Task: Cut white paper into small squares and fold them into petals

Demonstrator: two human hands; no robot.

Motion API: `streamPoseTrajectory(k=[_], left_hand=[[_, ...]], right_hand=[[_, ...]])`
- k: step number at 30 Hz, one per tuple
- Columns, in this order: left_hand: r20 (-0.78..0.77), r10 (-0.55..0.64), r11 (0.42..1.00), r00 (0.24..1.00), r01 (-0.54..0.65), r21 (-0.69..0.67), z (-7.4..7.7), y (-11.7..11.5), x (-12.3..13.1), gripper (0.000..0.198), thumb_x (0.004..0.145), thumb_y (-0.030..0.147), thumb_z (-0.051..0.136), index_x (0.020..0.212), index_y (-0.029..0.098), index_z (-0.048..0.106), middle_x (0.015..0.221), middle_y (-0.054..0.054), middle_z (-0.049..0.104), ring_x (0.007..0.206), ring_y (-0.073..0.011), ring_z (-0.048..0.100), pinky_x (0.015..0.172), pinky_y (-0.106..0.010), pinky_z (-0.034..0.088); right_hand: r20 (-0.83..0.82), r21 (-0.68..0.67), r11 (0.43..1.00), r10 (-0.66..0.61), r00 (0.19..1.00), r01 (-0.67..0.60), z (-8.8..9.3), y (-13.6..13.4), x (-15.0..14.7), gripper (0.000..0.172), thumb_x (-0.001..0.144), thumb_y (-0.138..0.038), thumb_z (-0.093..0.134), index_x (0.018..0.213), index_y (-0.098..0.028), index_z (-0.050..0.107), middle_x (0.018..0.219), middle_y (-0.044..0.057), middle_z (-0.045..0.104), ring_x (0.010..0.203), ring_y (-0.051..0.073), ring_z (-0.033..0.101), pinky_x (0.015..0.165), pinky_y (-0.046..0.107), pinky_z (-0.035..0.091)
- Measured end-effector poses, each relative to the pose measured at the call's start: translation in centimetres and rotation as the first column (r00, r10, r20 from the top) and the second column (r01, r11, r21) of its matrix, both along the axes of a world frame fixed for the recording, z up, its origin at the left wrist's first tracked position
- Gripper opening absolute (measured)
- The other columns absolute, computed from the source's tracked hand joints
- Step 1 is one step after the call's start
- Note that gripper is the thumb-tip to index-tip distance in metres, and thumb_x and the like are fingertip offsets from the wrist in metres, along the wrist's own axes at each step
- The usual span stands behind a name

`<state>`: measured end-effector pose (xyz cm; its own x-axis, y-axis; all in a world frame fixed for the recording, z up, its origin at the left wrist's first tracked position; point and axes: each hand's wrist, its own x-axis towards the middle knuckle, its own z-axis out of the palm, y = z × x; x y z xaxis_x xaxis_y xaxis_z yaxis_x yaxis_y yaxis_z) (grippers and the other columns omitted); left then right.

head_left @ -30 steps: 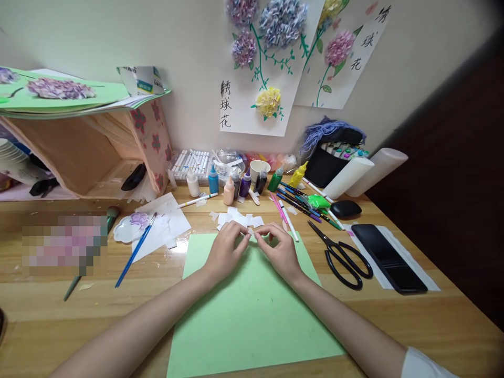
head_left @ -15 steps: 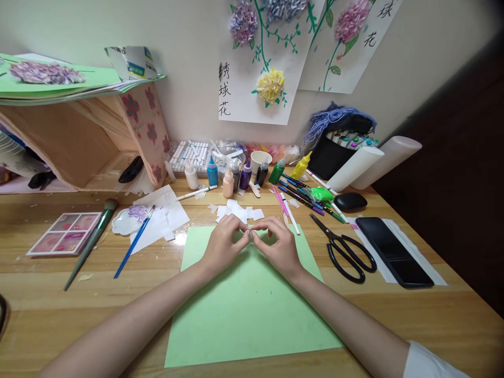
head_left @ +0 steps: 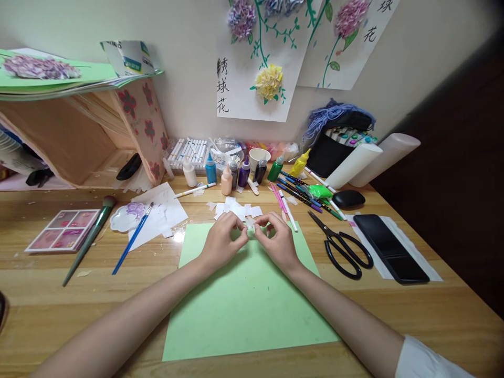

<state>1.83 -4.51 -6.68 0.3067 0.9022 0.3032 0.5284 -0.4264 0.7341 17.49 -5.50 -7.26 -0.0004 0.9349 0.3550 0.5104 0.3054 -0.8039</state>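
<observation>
Between my fingertips is a small white paper piece point(head_left: 250, 223), held above the far edge of a green sheet of paper point(head_left: 252, 310). My left hand point(head_left: 223, 239) pinches its left side with thumb and index finger. On the other side, my right hand point(head_left: 276, 239) grips it in a similar pinch. The piece looks slightly creased, though its exact shape is too small to make out. Just beyond my hands lies a loose pile of cut white paper pieces point(head_left: 232, 206).
Black-handled scissors point(head_left: 342, 245) and a phone point(head_left: 389, 248) lie at right. Paint bottles point(head_left: 226, 180), a paper cup point(head_left: 260, 156) and markers point(head_left: 299, 195) stand or lie behind. At left are a paintbrush point(head_left: 133, 239), a makeup brush point(head_left: 88, 241) and a palette point(head_left: 123, 217).
My fingertips have moved slightly apart, and more of the white paper piece shows between them. The whole view has shifted a little.
</observation>
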Motion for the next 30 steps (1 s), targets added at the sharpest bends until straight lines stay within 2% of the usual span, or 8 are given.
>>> streamPoseTrajectory(k=[8, 12, 17, 20, 25, 30], left_hand=[[0.002, 0.032, 0.999, 0.999, -0.032, 0.006, 0.26, -0.04, -0.07, 0.011, 0.081, 0.017, 0.049, 0.071, 0.019, 0.045, 0.075, 0.0, 0.052, 0.075, -0.0149, 0.048, 0.069, -0.028, 0.038], [0.009, 0.033, 0.999, 0.999, -0.033, 0.01, 0.32, -0.05, -0.1, 0.01, 0.081, 0.018, 0.049, 0.072, 0.019, 0.046, 0.076, -0.001, 0.053, 0.077, -0.0152, 0.049, 0.07, -0.028, 0.038], [0.004, 0.022, 1.0, 1.0, -0.022, 0.017, 0.33, -0.06, -0.09, 0.009, 0.083, 0.019, 0.048, 0.074, 0.019, 0.047, 0.078, -0.002, 0.054, 0.078, -0.0161, 0.048, 0.07, -0.03, 0.038], [0.0, 0.023, 1.0, 1.0, -0.023, 0.021, 0.33, -0.05, -0.11, 0.008, 0.083, 0.019, 0.048, 0.074, 0.019, 0.048, 0.078, -0.002, 0.053, 0.078, -0.0162, 0.048, 0.07, -0.03, 0.038], [0.0, 0.025, 1.0, 1.0, -0.025, 0.018, 0.28, -0.04, -0.13, 0.008, 0.082, 0.019, 0.048, 0.075, 0.019, 0.048, 0.079, -0.002, 0.054, 0.078, -0.0164, 0.048, 0.071, -0.03, 0.039], [0.011, 0.01, 1.0, 1.0, -0.01, 0.02, 0.34, -0.04, -0.13, 0.008, 0.084, 0.021, 0.048, 0.076, 0.019, 0.05, 0.08, -0.003, 0.055, 0.079, -0.0164, 0.049, 0.071, -0.03, 0.039]], right_hand=[[-0.087, -0.077, 0.996, -0.06, 0.994, 0.053, -0.37, 0.34, 0.18, 0.004, 0.079, -0.019, 0.052, 0.076, -0.019, 0.054, 0.077, 0.002, 0.057, 0.069, 0.015, 0.052, 0.058, 0.026, 0.041], [-0.103, -0.048, 0.999, 0.006, 0.995, -0.011, -0.22, 0.23, 0.28, 0.005, 0.081, -0.02, 0.051, 0.08, -0.019, 0.056, 0.081, 0.003, 0.058, 0.075, 0.016, 0.054, 0.062, 0.027, 0.043], [-0.081, 0.022, 0.995, 0.096, 0.992, -0.094, 0.1, 0.02, 0.32, 0.022, 0.079, -0.015, 0.052, 0.1, -0.022, 0.058, 0.097, 0.005, 0.058, 0.086, 0.018, 0.054, 0.071, 0.029, 0.045], [-0.056, 0.043, 0.99, 0.138, 0.989, -0.136, 0.22, 0.0, 0.26, 0.021, 0.077, -0.013, 0.053, 0.094, -0.023, 0.059, 0.095, 0.005, 0.057, 0.089, 0.018, 0.054, 0.071, 0.03, 0.045], [-0.036, 0.039, 0.99, 0.136, 0.99, -0.134, 0.19, 0.14, 0.19, 0.011, 0.075, -0.013, 0.056, 0.081, -0.022, 0.057, 0.087, 0.004, 0.056, 0.086, 0.019, 0.054, 0.068, 0.03, 0.044], [-0.031, -0.024, 0.988, 0.153, 0.988, -0.154, 0.12, 0.29, 0.17, 0.015, 0.074, -0.012, 0.056, 0.085, -0.021, 0.059, 0.09, 0.003, 0.056, 0.086, 0.017, 0.053, 0.07, 0.028, 0.043]])
